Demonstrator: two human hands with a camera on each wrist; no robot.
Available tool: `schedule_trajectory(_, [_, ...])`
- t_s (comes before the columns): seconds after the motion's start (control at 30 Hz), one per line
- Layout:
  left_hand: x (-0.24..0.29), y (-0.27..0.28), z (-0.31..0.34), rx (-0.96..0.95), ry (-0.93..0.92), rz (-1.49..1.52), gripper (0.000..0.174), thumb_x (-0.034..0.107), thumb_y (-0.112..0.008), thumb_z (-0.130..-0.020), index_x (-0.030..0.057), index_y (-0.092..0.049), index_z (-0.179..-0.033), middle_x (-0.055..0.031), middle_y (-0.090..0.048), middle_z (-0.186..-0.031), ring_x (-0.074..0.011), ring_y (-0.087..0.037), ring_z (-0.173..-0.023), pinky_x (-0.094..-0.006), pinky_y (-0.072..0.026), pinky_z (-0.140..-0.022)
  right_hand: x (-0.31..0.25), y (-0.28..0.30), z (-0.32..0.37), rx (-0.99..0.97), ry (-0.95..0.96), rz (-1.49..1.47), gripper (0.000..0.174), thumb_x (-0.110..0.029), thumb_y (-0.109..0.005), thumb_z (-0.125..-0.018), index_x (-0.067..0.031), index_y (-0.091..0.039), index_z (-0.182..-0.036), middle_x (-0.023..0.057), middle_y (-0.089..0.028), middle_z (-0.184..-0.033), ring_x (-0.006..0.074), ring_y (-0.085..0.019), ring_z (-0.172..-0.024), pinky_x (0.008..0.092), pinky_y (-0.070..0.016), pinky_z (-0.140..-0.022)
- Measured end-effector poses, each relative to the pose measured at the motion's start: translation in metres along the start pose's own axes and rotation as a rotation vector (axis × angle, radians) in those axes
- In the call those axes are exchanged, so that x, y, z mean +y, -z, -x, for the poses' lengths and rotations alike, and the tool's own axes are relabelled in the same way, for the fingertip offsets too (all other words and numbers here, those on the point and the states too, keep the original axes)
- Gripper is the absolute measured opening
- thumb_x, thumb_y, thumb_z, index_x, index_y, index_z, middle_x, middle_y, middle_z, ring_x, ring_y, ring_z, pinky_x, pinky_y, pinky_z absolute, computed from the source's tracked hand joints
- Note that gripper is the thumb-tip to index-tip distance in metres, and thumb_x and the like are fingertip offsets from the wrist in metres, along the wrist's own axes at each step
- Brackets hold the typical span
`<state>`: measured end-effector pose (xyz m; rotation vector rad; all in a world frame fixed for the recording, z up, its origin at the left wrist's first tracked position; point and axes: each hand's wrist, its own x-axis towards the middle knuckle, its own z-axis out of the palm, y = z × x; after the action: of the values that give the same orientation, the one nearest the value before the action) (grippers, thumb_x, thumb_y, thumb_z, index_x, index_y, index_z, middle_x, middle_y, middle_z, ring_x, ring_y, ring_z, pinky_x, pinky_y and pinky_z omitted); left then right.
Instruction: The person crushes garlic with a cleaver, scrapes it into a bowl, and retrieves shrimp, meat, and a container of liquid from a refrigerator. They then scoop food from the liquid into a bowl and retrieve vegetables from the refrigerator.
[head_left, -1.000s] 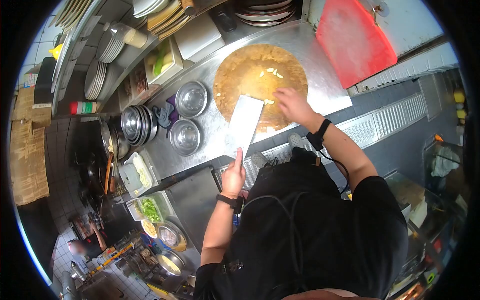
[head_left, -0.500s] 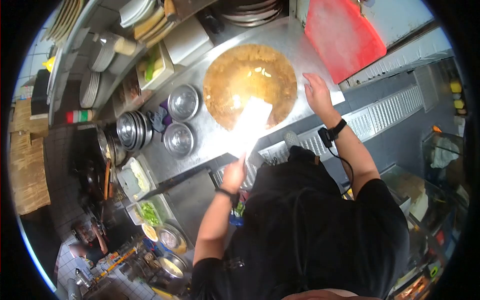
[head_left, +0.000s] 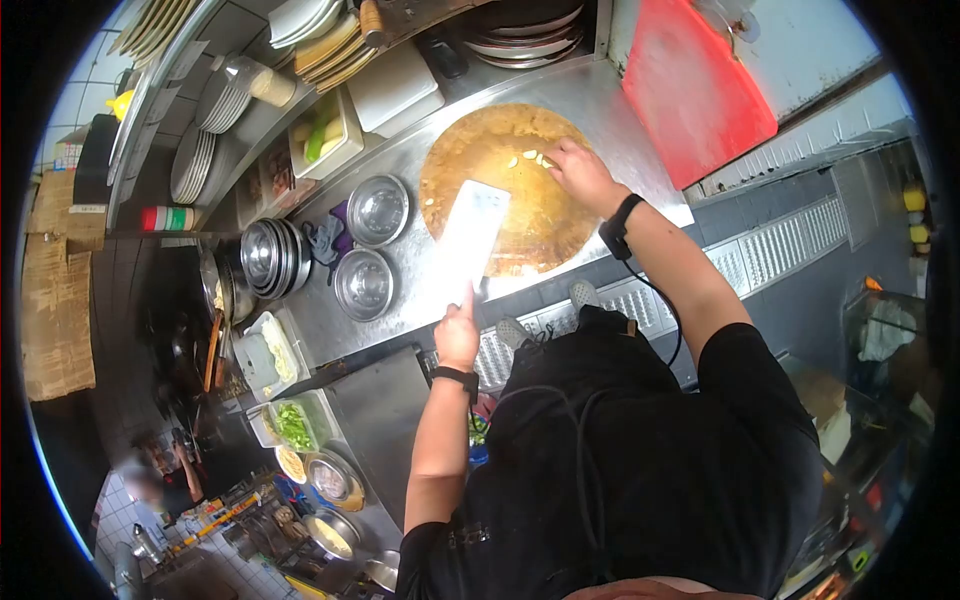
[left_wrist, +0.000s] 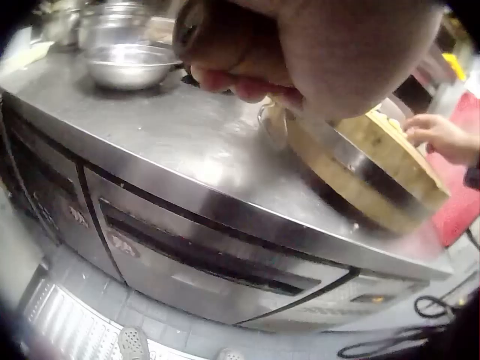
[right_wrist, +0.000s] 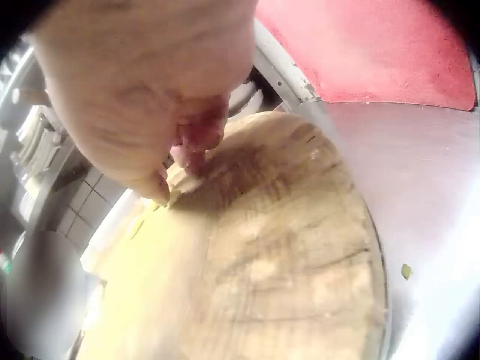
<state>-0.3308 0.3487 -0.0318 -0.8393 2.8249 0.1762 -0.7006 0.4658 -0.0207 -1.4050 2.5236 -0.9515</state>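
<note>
My left hand (head_left: 458, 338) grips the handle of a wide-bladed cleaver (head_left: 475, 222), its forefinger stretched toward the blade. The bright blade overlaps the near left edge of a round wooden chopping block (head_left: 545, 225) in the head view. Over the block's far right part, my right hand (head_left: 583, 178) bends down to several pale garlic cloves (head_left: 529, 155). In the right wrist view its thumb and fingertips (right_wrist: 159, 193) pinch at a clove on the wood. A small pale bit (head_left: 430, 202) lies near the block's left rim.
Two steel bowls (head_left: 365, 285) stand left of the block, with stacked bowls (head_left: 268, 258) beyond. A red cutting board (head_left: 695, 95) leans at the far right. Shelves with plates (head_left: 192, 165) run along the back left. Another person (head_left: 180, 485) is at the lower left.
The right hand was near cloves beside the blade, swung out right of the block, then came back in to the far cloves. The cleaver stays in the left hand and has shifted slightly left.
</note>
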Motion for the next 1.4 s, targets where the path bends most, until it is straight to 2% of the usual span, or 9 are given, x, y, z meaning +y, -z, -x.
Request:
schedule_trajectory(0.43, [-0.024, -0.001, 0.038, -0.018, 0.167, 0.296, 0.078, 0.009, -0.058, -0.084, 0.0252, -0.030, -0.154, -0.0201, -0.066, -0.087, -0.0389, -0.067, -0.076, -0.0499, -0.0545, -0.068, -0.015, -0.036, 0.015, -0.056, 0.278, -0.107, 0.016, -0.007, -0.066, -0.082, -0.0036, -0.069, -0.097, 0.0130, -0.064, -0.098, 0.0326, -0.062, -0.098, 0.0417, -0.0508, -0.089])
schedule_trajectory(0.57, [-0.009, 0.027, 0.045, 0.002, 0.212, 0.083, 0.073, 0.004, -0.056, -0.083, 0.0253, -0.038, -0.151, -0.0181, -0.066, -0.093, -0.0348, -0.068, -0.075, -0.0472, -0.0556, -0.064, -0.031, -0.040, 0.027, -0.065, 0.281, -0.157, 0.014, -0.007, -0.065, -0.083, -0.0032, -0.069, -0.096, 0.0128, -0.064, -0.097, 0.0323, -0.062, -0.097, 0.0421, -0.0515, -0.087])
schedule_trajectory(0.63, [0.001, 0.055, 0.035, 0.202, 0.124, -0.009, 0.076, 0.000, -0.056, -0.080, 0.0225, -0.039, -0.151, -0.0157, -0.064, -0.093, -0.0331, -0.065, -0.071, -0.0455, -0.0554, -0.060, -0.035, -0.038, 0.026, -0.053, 0.231, -0.187, 0.014, -0.007, -0.065, -0.083, -0.0034, -0.069, -0.096, 0.0125, -0.064, -0.097, 0.0321, -0.062, -0.098, 0.0423, -0.0518, -0.087])
schedule_trajectory(0.83, [-0.009, 0.083, 0.024, 0.266, 0.120, -0.200, 0.078, -0.002, -0.055, -0.077, 0.0209, -0.041, -0.150, -0.0096, -0.061, -0.086, -0.0258, -0.063, -0.066, -0.0389, -0.0553, -0.057, -0.029, -0.022, -0.012, 0.267, 0.228, 0.020, 0.016, -0.009, -0.064, -0.084, -0.0065, -0.070, -0.098, 0.0110, -0.066, -0.101, 0.0306, -0.061, -0.102, 0.0419, -0.0527, -0.086])
schedule_trajectory(0.93, [-0.020, 0.084, 0.029, 0.169, 0.136, -0.178, 0.076, -0.002, -0.057, -0.077, 0.0216, -0.045, -0.148, -0.0110, -0.062, -0.087, -0.0277, -0.064, -0.065, -0.0391, -0.0550, -0.057, -0.004, -0.039, -0.025, 0.057, 0.345, -0.017, 0.020, -0.009, -0.062, -0.084, -0.0086, -0.071, -0.102, 0.0112, -0.066, -0.106, 0.0303, -0.061, -0.104, 0.0417, -0.0528, -0.086])
schedule_trajectory(1.13, [-0.014, 0.058, 0.039, 0.189, 0.043, 0.195, 0.074, 0.004, -0.061, -0.082, 0.0246, -0.041, -0.150, -0.0134, -0.064, -0.085, -0.0344, -0.065, -0.070, -0.0463, -0.0543, -0.064, 0.018, -0.022, -0.035, 0.042, -0.112, 0.168, 0.026, -0.004, -0.059, -0.082, -0.0095, -0.072, -0.105, 0.0111, -0.066, -0.110, 0.0304, -0.058, -0.110, 0.0417, -0.0483, -0.096])
schedule_trajectory(1.2, [0.000, 0.049, 0.044, 0.175, 0.046, 0.254, 0.074, 0.004, -0.061, -0.082, 0.0255, -0.041, -0.150, -0.0139, -0.064, -0.085, -0.0353, -0.065, -0.071, -0.0472, -0.0539, -0.066, 0.017, -0.023, -0.037, 0.241, 0.255, 0.295, 0.025, -0.007, -0.057, -0.084, -0.0091, -0.071, -0.105, 0.0104, -0.066, -0.111, 0.0299, -0.057, -0.113, 0.0407, -0.0462, -0.100])
schedule_trajectory(1.3, [0.014, 0.039, 0.046, 0.151, 0.069, 0.323, 0.076, 0.002, -0.061, -0.081, 0.0243, -0.040, -0.151, -0.0151, -0.064, -0.085, -0.0352, -0.065, -0.071, -0.0467, -0.0531, -0.066, -0.002, -0.034, -0.040, 0.187, 0.542, 0.167, 0.025, -0.009, -0.055, -0.086, -0.0081, -0.070, -0.106, 0.0099, -0.066, -0.109, 0.0286, -0.057, -0.113, 0.0388, -0.0471, -0.098])
schedule_trajectory(1.4, [0.021, 0.037, 0.045, 0.160, 0.067, 0.370, 0.076, 0.001, -0.062, -0.081, 0.0227, -0.040, -0.151, -0.0157, -0.064, -0.084, -0.0347, -0.065, -0.070, -0.0460, -0.0530, -0.067, -0.011, -0.036, -0.035, -0.108, 0.463, 0.142, 0.026, -0.010, -0.054, -0.086, -0.0064, -0.069, -0.106, 0.0106, -0.065, -0.111, 0.0282, -0.057, -0.110, 0.0377, -0.0478, -0.097])
